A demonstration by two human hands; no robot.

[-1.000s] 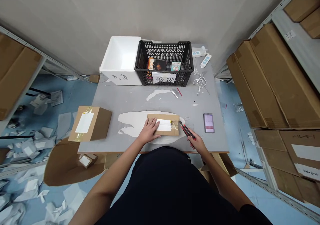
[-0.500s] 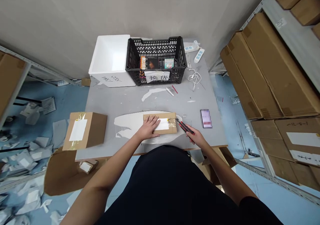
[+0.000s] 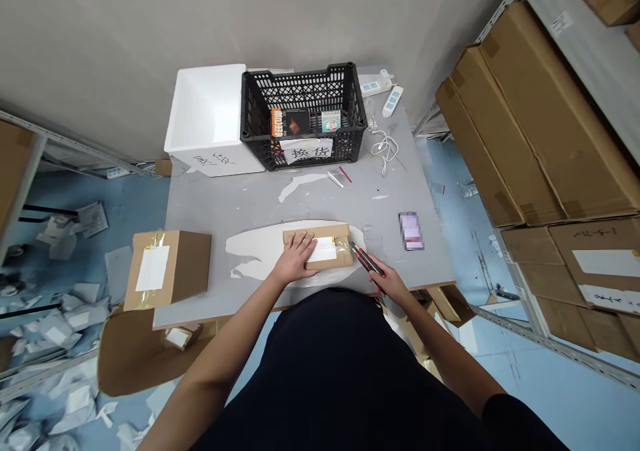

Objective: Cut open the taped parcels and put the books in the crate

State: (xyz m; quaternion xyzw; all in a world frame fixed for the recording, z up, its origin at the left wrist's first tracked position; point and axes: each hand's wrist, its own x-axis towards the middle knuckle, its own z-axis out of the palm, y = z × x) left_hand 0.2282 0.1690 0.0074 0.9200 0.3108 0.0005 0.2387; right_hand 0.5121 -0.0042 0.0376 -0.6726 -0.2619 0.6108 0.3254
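A small flat cardboard box (image 3: 327, 232) with a white label and clear tape lies on a worn white patch of the grey table (image 3: 250, 197). My left hand (image 3: 296, 259) rests flat on the box's left part, fingers spread. My right hand (image 3: 391, 280) is wrapped round a black and red utility knife (image 3: 367, 261). The knife's tip is at the box's taped right end; whether the blade touches it I cannot tell.
A larger taped carton (image 3: 193, 264) stands at the table's left edge. At the back are a white foam box (image 3: 215, 161) and a black crate (image 3: 303, 145) holding small boxes. A phone (image 3: 411, 231), white cable (image 3: 385, 147) and power strips (image 3: 393, 101) lie on the right.
The knife in my right hand has shifted slightly down along the box's right end. My left hand stays on the box. The whole view has shifted a little.
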